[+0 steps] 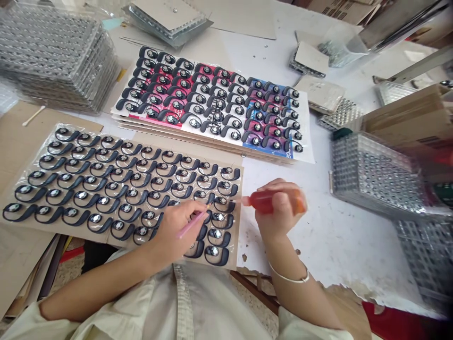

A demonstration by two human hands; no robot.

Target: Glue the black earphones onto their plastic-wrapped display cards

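Observation:
My left hand (179, 229) is shut on a thin pink stick (191, 224), whose tip reaches a black ear-hook earpiece (221, 202) near the right side of the sheet. These earpieces have round silver centres and lie in rows in a clear plastic blister sheet (120, 189) on brown card. My right hand (279, 203) grips a red-orange squeeze bottle (264, 200), its nozzle pointing left towards that same earpiece. My left hand hides part of the lower rows.
Behind the sheet lies a stack of card-backed sheets of earpieces (212, 101) on printed pink and blue backing. Stacked clear blister trays (56, 61) stand at the upper left, and more (368, 172) stand at the right, with cardboard pieces (403, 115) on the white table (336, 245).

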